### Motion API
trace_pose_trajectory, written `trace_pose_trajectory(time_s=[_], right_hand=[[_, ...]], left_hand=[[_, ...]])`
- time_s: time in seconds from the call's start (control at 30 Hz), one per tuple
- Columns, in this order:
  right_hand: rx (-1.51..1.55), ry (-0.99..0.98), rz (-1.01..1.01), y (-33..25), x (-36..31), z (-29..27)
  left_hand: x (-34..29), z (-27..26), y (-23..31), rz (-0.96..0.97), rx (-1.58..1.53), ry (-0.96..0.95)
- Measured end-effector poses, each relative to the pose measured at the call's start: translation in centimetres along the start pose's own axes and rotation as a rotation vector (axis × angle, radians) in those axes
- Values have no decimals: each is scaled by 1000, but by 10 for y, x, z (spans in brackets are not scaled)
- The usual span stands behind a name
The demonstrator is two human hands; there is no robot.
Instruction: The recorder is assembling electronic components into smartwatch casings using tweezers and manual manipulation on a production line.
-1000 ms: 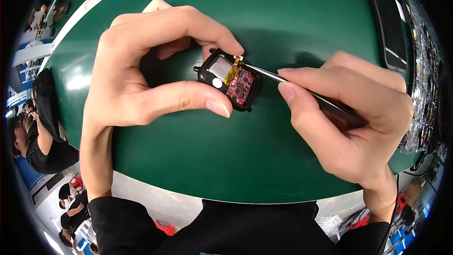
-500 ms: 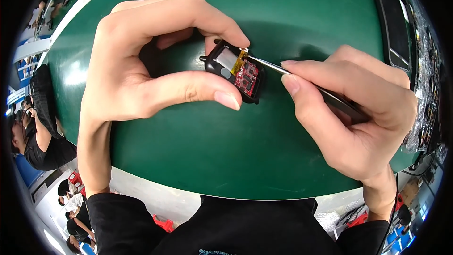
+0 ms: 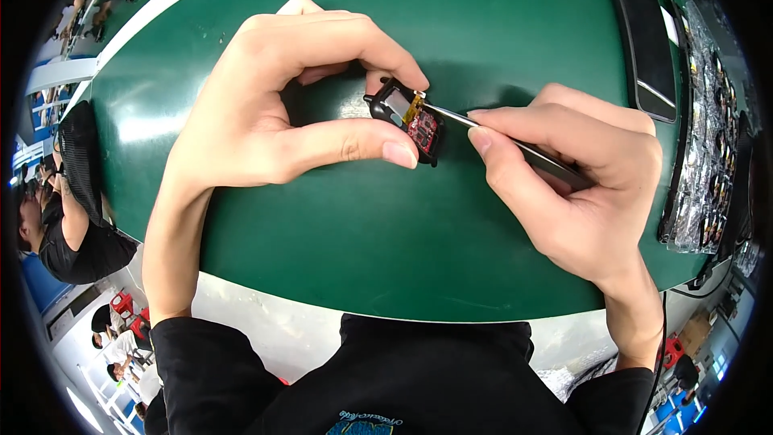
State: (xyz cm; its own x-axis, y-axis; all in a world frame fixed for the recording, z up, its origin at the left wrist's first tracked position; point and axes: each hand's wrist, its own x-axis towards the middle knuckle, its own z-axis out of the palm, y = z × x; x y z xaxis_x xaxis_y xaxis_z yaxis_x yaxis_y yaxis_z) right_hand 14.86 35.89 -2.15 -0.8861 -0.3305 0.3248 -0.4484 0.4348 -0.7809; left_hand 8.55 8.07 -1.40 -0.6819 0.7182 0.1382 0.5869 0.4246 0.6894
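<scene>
Between the thumb and fingers of my left hand (image 3: 282, 105) is a small black plastic device housing (image 3: 378, 108), its inside facing up and tilted. In it lie a silver battery cell (image 3: 397, 103), a strip of amber tape or flex cable (image 3: 414, 109) and a red circuit board (image 3: 423, 128). My right hand (image 3: 588, 169) pinches metal tweezers (image 3: 515, 145) between thumb and fingers. Their tip reaches the housing's upper right edge, by a small pale connector at the end of the amber strip. Whether the tips grip that connector I cannot tell.
Green tabletop (image 3: 386, 242) stretches beneath both hands. At the right stand a long black device (image 3: 644, 40) and a tray of parts in clear plastic bags (image 3: 700, 137). A black mesh chair back (image 3: 78, 161) and a seated person (image 3: 76, 229) are at the left.
The view has shifted somewhat. The housing now appears more steeply tilted in my left hand, and the tweezer tip stays at the same edge by the connector.
</scene>
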Motion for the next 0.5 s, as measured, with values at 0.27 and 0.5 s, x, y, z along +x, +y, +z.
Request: trace_pose_trajectory(time_s=[0.27,0.5], right_hand=[[26,2,25,-1,0,-1],[29,6,8,0,2,0]], left_hand=[[2,0,0,68,-46,1],[2,-1,1,72,-39,-6]])
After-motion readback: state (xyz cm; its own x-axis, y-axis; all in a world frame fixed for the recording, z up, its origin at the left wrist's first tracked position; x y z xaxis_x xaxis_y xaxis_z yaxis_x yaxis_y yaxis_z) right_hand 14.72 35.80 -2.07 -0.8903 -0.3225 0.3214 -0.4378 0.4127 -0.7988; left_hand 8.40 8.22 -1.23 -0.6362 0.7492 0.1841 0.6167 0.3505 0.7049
